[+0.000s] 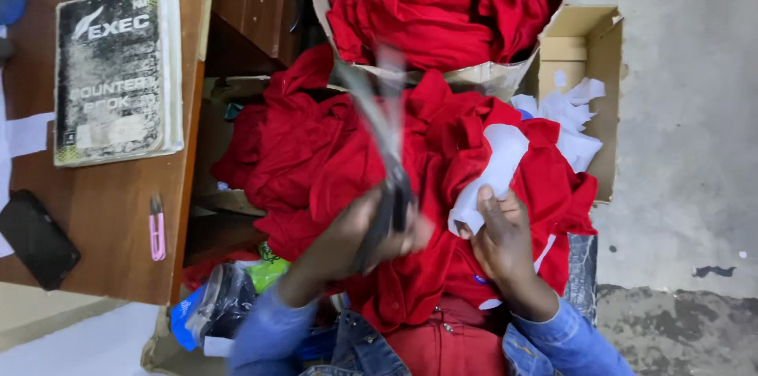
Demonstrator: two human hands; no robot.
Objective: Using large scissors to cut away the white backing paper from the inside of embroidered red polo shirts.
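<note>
Grey concrete floor (pixel 679 147) at right, wooden desk (pixel 103 210) at left w/ worn book (pixel 118 68), black phone (pixel 35 238), pink clippers (pixel 157 228). Red garment (pixel 339 163) piled on lap, between desk & cardboard box (pixel 588 44) of white scraps. Left hand (pixel 359 238) closed around big scissors (pixel 387 147), blades blurred, pointing up over garment. Right hand (pixel 501 238) pinching white paper piece (pixel 493 171) against red cloth. Second box (pixel 474 76) w/ more red cloth above.
</note>
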